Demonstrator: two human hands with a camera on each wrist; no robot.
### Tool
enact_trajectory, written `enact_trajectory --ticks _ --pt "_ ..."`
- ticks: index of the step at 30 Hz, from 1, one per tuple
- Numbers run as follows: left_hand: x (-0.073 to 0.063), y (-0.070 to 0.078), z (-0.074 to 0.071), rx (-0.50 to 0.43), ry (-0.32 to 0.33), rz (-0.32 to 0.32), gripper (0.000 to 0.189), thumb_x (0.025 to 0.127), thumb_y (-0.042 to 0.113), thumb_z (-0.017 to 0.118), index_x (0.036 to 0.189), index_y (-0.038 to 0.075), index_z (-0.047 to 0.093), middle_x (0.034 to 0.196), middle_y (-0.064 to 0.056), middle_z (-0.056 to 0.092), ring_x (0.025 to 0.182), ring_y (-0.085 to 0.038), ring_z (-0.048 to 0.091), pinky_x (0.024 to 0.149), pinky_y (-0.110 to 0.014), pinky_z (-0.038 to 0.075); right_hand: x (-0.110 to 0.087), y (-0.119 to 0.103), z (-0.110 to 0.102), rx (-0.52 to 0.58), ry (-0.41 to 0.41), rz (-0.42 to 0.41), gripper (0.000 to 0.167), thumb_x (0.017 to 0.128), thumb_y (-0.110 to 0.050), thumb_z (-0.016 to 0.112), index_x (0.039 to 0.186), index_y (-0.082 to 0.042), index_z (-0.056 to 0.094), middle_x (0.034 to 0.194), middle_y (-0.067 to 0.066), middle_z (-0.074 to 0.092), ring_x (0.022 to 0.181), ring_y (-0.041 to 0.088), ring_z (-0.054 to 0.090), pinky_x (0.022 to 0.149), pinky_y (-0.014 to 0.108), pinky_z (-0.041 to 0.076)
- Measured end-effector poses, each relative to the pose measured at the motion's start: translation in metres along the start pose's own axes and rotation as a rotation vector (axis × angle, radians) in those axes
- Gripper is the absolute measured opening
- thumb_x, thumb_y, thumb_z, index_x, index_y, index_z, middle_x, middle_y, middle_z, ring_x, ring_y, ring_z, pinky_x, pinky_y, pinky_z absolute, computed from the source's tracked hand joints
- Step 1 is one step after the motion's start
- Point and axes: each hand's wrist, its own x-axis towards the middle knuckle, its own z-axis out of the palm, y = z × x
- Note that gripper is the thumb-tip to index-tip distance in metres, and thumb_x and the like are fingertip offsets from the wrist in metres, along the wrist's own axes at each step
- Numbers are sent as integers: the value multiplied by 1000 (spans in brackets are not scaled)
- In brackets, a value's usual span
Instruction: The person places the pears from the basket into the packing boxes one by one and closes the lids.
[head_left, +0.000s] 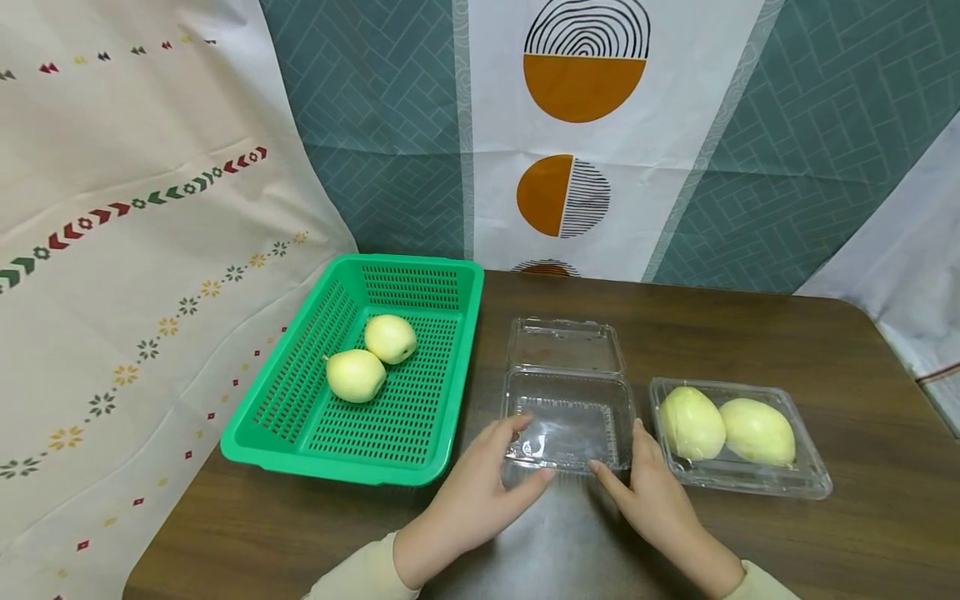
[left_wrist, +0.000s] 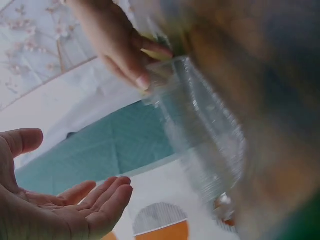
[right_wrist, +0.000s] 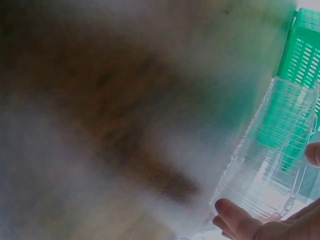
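An empty clear plastic clamshell box (head_left: 570, 417) stands on the table with its lid (head_left: 566, 346) folded back away from me. My left hand (head_left: 476, 492) is at its front left corner, fingers spread and slightly bent; the left wrist view shows the left palm (left_wrist: 75, 205) apart from the box. On the other side, my right hand (head_left: 652, 492) has its fingers along the right wall and its thumb by the front rim. In the right wrist view the right fingers (right_wrist: 240, 220) lie right at the box wall.
Two pale yellow pears (head_left: 356, 375) lie in a green plastic basket (head_left: 442, 450) on the left. To the right, another clear box (head_left: 810, 479) holds two pears (head_left: 757, 431). Patterned cloths (head_left: 375, 125) hang behind the wooden table (head_left: 885, 433).
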Motion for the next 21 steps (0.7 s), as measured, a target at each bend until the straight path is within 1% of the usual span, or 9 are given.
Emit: enact_trajectory --ticks 4,6,9,12,17,21 --pt "-6 7 -13 61 66 71 51 84 28 68 127 5 53 120 -6 60 108 -20 58 90 -40 49 0 0 0 -8 -5 -1 89 94 -43 56 139 23 17 142 42 25 128 56 31 96 64 37" --pt "-8 10 -19 93 99 98 48 83 26 70 124 5 55 117 -5 61 108 -19 58 89 -39 50 0 0 0 -16 -5 -4 89 94 -44 55 139 23 17 143 42 25 129 55 31 95 64 37" --pt "-11 14 -29 140 137 130 44 82 25 71 119 5 58 115 -3 63 108 -16 59 90 -37 50 0 0 1 -24 -1 -5 89 94 -44 56 139 23 18 143 41 26 129 55 31 95 64 37" --pt "-10 17 -39 166 163 149 39 82 23 71 115 6 61 112 -1 63 107 -15 59 89 -36 50 -1 1 1 -26 6 5 89 93 -43 57 139 22 19 142 41 27 128 55 33 95 64 38" --pt "-7 20 -56 186 190 126 33 84 24 69 113 9 63 110 1 63 103 -13 60 86 -36 51 -2 0 2 -24 -2 26 90 93 -45 57 140 21 18 142 41 28 128 55 33 95 64 37" --pt "-4 21 -65 203 208 123 32 85 22 68 113 8 63 107 -1 63 98 -14 59 82 -36 51 -1 -1 2 -26 -6 38 91 92 -46 56 140 21 18 142 41 28 128 54 33 95 64 38"
